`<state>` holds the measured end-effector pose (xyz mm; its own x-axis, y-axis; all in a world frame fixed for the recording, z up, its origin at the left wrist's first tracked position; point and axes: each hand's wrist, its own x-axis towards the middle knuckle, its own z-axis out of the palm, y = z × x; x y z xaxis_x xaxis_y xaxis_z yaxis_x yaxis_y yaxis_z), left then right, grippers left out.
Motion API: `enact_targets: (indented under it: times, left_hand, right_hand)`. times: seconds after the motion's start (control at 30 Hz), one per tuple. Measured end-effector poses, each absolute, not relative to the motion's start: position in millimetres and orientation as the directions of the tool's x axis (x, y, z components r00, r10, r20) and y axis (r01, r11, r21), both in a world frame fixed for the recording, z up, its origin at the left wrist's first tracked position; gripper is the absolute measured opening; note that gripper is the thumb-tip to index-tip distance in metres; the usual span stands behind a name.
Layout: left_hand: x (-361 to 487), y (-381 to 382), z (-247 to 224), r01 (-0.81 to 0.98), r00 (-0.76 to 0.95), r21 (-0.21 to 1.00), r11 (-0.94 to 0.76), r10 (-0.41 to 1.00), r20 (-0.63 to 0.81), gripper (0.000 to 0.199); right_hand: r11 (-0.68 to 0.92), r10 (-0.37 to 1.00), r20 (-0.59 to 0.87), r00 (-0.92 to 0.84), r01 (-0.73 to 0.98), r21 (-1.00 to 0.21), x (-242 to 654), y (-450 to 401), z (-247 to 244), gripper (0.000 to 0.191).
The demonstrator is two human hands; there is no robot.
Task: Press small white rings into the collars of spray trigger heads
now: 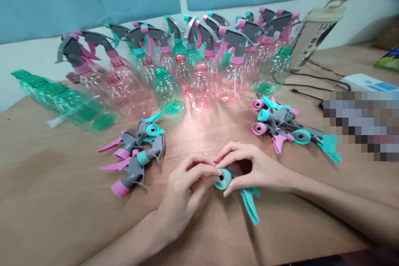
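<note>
My right hand [255,166] is closed around a trigger spray head [228,179] low in the middle of the head view. Its turquoise collar faces left with the opening showing, and a turquoise trigger hangs below my palm. At that opening, my left hand [183,189] has thumb and fingers pinched together. Whatever they hold there is too small and too covered to name. Left of my hands lies a loose group of grey spray heads [134,170] with pink or turquoise collars. Another pile of spray heads [274,122] lies to the right, beyond my right hand.
Open pink bottles [201,91] and green bottles [170,93] stand across the back. Behind them are several bottles with spray heads fitted [237,66]. More green bottles [84,108] stand at left. A tumbler [314,37], black cables [311,87] and a white box [368,82] are at right.
</note>
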<state>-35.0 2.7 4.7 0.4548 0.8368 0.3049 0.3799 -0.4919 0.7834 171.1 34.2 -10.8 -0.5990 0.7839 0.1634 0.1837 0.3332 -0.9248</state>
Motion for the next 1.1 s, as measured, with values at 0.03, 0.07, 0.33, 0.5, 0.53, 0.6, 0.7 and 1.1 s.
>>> enact_targets:
  times: [0.03, 0.07, 0.33, 0.5, 0.53, 0.6, 0.7, 1.1]
  left_hand:
    - [-35.2, 2.7, 4.3, 0.385, 0.459, 0.775, -0.501, 0.833, 0.31, 0.019]
    - [-35.3, 2.9, 3.9, 0.391, 0.463, 0.769, -0.506, 0.83, 0.311, 0.019]
    - [-35.8, 5.2, 4.1, 0.45, 0.503, 0.716, -0.533, 0.814, 0.29, 0.016]
    - [-36.7, 6.1, 5.0, 0.468, 0.545, 0.662, -0.585, 0.781, 0.305, 0.015]
    - [-37.0, 6.3, 5.3, 0.471, 0.554, 0.647, -0.6, 0.772, 0.312, 0.014]
    - [-37.6, 6.6, 6.3, 0.492, 0.568, 0.609, -0.623, 0.759, 0.318, 0.012]
    - [-38.4, 6.9, 8.4, 0.534, 0.586, 0.553, -0.64, 0.751, 0.304, 0.013]
    - [-36.8, 7.3, -1.4, 0.533, 0.601, 0.568, -0.627, 0.753, 0.268, 0.012]
  right_hand:
    - [0.334, 0.784, 0.163, -0.6, 0.186, -0.924, 171.1, 34.1, -10.9, 0.037]
    - [0.333, 0.784, 0.162, -0.6, 0.186, -0.924, 171.0, 34.0, -11.0, 0.037]
    - [0.317, 0.789, 0.146, -0.596, 0.193, -0.929, 169.8, 32.9, -12.5, 0.036]
    - [0.312, 0.792, 0.124, -0.598, 0.221, -0.924, 169.2, 32.4, -10.5, 0.035]
    - [0.314, 0.79, 0.12, -0.602, 0.229, -0.921, 169.2, 32.4, -10.2, 0.036]
    - [0.322, 0.785, 0.116, -0.609, 0.241, -0.915, 169.2, 32.6, -10.0, 0.037]
    - [0.328, 0.785, 0.113, -0.609, 0.254, -0.91, 169.1, 32.7, -9.8, 0.039]
    - [0.349, 0.775, 0.085, -0.626, 0.313, -0.883, 168.9, 32.9, -5.5, 0.038]
